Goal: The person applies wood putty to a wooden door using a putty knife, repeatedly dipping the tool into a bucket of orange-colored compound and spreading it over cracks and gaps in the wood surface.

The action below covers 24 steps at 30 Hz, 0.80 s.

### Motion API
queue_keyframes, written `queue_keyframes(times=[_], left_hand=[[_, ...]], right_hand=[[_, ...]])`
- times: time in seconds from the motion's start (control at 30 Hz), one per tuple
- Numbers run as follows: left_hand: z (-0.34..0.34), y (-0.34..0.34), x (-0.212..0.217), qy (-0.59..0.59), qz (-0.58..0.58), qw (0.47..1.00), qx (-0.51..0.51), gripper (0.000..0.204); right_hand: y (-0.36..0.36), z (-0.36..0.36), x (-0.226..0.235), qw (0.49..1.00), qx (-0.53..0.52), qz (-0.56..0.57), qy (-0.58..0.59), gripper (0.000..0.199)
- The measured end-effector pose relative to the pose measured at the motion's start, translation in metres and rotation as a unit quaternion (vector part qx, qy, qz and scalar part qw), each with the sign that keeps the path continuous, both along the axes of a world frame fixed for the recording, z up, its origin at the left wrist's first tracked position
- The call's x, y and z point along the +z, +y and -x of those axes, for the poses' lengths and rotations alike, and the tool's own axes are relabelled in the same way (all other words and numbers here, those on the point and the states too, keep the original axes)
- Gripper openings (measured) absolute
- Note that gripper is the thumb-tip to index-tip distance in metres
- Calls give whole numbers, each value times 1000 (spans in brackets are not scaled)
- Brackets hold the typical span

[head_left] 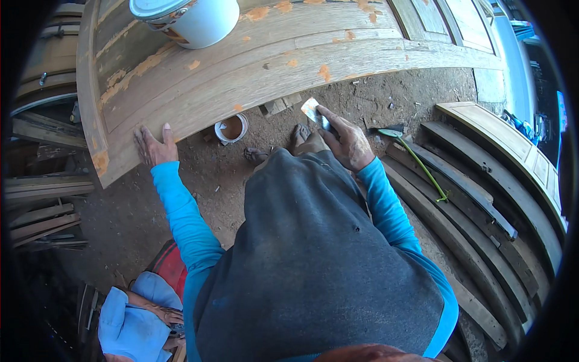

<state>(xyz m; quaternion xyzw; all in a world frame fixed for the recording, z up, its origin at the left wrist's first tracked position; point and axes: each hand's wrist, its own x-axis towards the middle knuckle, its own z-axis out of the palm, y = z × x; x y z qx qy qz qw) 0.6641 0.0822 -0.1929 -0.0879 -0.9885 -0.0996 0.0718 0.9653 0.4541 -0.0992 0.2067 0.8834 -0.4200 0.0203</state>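
A large wooden door [259, 75] lies before me, marked with patches of orange filler [324, 73]. My left hand [156, 146] rests flat on its near left corner, fingers spread and thumb out. In my right hand [348, 140] is a putty knife [313, 111], its wide blade smeared with orange filler. The knife is held off the door's near edge, above the ground. Below that edge, between my hands, an open white bucket [231, 128] of brownish-orange contents stands on the dirt. A lidded white pail [202, 24] sits on the door.
Stacked boards [464, 199] lie at right, with a green-handled tool [422, 172] on them. A panelled door [506, 136] leans at far right. More timber [45, 220] is piled at left. Another person in light blue [129, 323] is low at the lower left.
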Motion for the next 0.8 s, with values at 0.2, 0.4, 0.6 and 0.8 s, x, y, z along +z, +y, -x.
queue_keyframes(times=[0.2,0.4,0.6,0.8], left_hand=[[-37,83,26,-63,-58,996,-34,83],[-45,103,19,-44,-70,996,-17,80],[-42,105,11,-30,-57,997,39,74],[-48,113,10,-14,-42,995,84,74]], right_hand=[[59,-18,-3,1000,-20,-14,-2,56],[108,-37,-11,1000,-6,-23,3,57],[145,-51,-13,999,-32,-18,10,57],[166,-65,-20,995,-86,-15,41,55]])
